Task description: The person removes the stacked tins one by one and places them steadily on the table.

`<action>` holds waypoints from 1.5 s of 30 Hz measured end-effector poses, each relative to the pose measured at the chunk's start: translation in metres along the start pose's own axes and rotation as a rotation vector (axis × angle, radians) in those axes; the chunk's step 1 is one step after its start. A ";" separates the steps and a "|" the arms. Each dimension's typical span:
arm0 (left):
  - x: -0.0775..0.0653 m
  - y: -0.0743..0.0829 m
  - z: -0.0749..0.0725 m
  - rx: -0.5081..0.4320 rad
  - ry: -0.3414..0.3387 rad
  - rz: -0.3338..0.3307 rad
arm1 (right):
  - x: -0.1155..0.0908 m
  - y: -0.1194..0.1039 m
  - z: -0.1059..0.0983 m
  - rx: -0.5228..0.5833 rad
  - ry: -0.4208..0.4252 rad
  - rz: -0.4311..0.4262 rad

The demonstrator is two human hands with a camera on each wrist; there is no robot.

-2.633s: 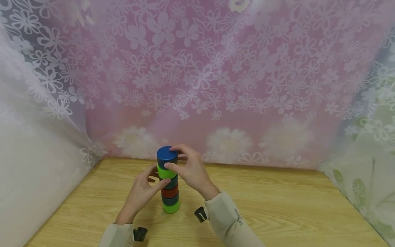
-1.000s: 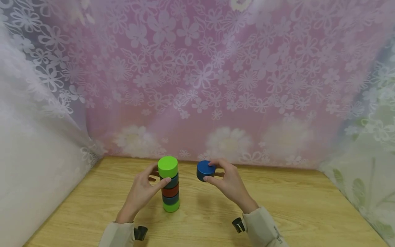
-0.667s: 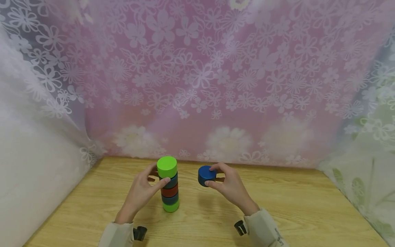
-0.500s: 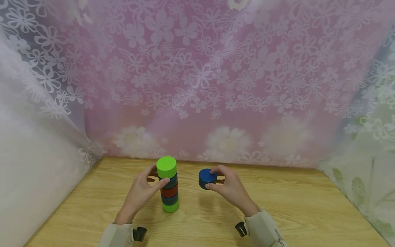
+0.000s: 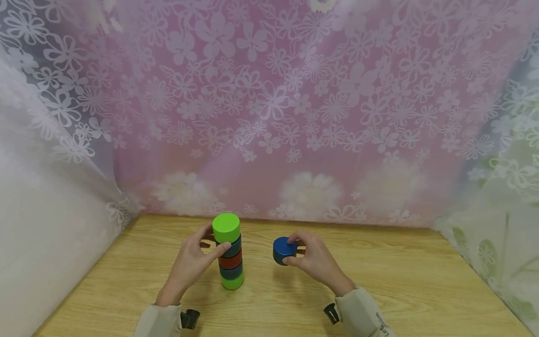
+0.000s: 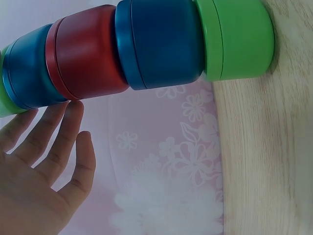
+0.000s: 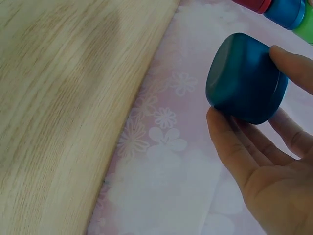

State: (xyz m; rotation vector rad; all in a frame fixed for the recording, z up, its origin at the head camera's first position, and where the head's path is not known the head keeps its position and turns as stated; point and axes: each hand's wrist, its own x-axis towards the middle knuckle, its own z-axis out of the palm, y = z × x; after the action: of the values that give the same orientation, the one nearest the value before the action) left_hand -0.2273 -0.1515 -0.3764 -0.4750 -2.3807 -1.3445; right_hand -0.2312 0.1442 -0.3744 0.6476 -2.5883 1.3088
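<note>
An upright stack of small round lidded tins stands on the table left of centre: a green tin (image 5: 226, 228) on top, then a blue, a red tin (image 5: 230, 260), another blue tin (image 6: 164, 44) and a green one (image 6: 242, 39) at the bottom. My left hand (image 5: 191, 262) holds the upper stack from the left, thumb in front and fingers behind. To the right of the stack, my right hand (image 5: 316, 264) pinches a separate blue tin (image 5: 284, 251) between thumb and fingers. In the right wrist view this blue tin (image 7: 247, 81) is held raised, its underside showing.
The pale wooden table (image 5: 379, 281) runs back to a pink floral cloth (image 5: 269, 117). A whitish sheet (image 5: 50, 224) hangs at the left, and a patterned cloth (image 5: 501, 224) at the right. Black clips (image 5: 190, 319) sit at both wrists.
My right hand has lifted the blue tin off the stack's top, carried it right, and is lowering it toward the table. My left hand keeps its place on the stack.
</note>
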 end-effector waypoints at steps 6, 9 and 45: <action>0.001 0.000 0.000 0.018 0.011 0.026 | 0.000 0.001 -0.002 -0.019 -0.032 0.000; 0.001 0.000 0.000 0.022 0.014 0.027 | -0.001 0.003 -0.003 -0.025 -0.057 -0.001; -0.001 -0.001 -0.001 0.009 -0.001 0.009 | -0.005 0.026 0.011 -0.104 -0.272 0.043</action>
State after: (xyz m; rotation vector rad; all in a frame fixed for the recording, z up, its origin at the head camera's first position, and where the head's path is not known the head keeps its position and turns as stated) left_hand -0.2272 -0.1528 -0.3775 -0.4832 -2.3817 -1.3288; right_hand -0.2383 0.1502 -0.4013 0.8056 -2.8779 1.1597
